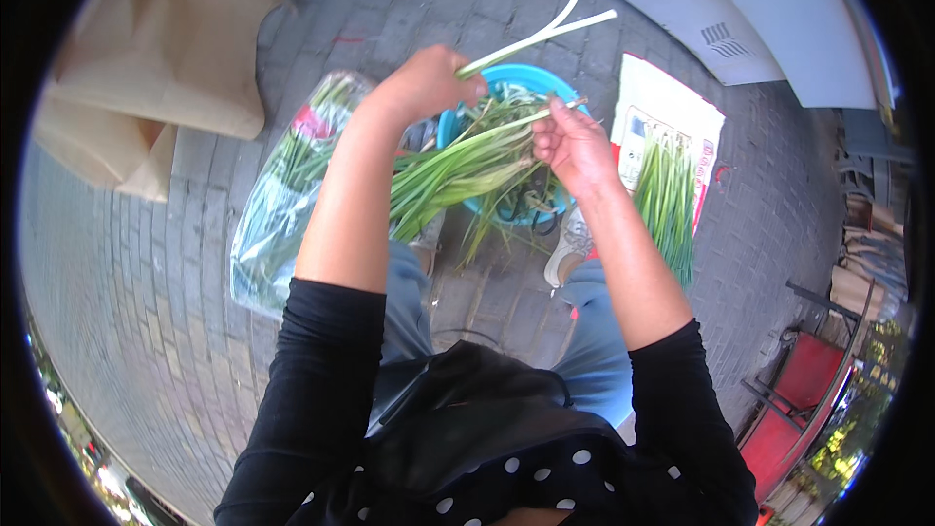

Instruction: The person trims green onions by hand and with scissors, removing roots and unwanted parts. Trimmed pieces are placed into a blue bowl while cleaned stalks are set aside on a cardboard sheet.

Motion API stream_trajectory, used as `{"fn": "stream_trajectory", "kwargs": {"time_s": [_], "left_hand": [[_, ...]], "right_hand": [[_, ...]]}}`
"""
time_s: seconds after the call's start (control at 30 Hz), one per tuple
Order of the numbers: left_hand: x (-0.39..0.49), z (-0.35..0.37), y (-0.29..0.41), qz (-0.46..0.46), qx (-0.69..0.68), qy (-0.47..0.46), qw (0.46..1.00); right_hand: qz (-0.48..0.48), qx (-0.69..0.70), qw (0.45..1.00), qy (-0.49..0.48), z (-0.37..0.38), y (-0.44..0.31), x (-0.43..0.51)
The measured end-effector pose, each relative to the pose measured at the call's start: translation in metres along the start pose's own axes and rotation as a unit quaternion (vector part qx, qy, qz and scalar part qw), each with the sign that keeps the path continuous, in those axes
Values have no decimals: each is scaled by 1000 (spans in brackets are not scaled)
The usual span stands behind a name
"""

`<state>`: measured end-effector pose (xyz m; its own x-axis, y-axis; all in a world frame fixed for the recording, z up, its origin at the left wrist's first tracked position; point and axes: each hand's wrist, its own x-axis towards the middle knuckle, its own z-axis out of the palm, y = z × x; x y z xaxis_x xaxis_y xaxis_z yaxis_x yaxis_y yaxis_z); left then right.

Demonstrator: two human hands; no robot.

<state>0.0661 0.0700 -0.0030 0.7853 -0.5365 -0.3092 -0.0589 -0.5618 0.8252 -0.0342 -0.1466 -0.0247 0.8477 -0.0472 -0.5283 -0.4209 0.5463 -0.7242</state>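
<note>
My left hand [438, 84] grips a pair of green onions by their pale lower stalks [540, 35], whose white ends point up and to the right. My right hand [573, 146] pinches another green onion [504, 130] close to its brownish root end. Long green leaves [445, 186] fan out toward my left forearm, which hides part of them. Under both hands stands a blue plastic bucket [526, 73] holding leafy trimmings [504, 106]. Some loose leaves hang over its near rim.
A clear plastic bag [266, 248] of green onions lies left. To the right, more green onions [665, 190] rest on a white printed sack [643, 88]. Brown sheeting [168, 36], a vented white cabinet [701, 22] and a red-seated chair [807, 372] stand around the brick paving [175, 256].
</note>
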Motion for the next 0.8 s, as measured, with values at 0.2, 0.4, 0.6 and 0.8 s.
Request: {"fn": "stream_trajectory", "kwargs": {"time_s": [0.2, 0.4, 0.6, 0.8], "left_hand": [[-3, 6, 26, -12, -131, 0, 991], [-1, 0, 27, -36, -142, 26, 989], [6, 3, 39, -24, -116, 24, 993], [10, 54, 69, 66, -83, -72, 992]], "right_hand": [[-128, 36, 988, -74, -31, -59, -41], [-164, 37, 975, -143, -63, -70, -50], [-189, -21, 970, -150, -75, -83, -48], [-139, 35, 982, -124, -58, -58, -25]]}}
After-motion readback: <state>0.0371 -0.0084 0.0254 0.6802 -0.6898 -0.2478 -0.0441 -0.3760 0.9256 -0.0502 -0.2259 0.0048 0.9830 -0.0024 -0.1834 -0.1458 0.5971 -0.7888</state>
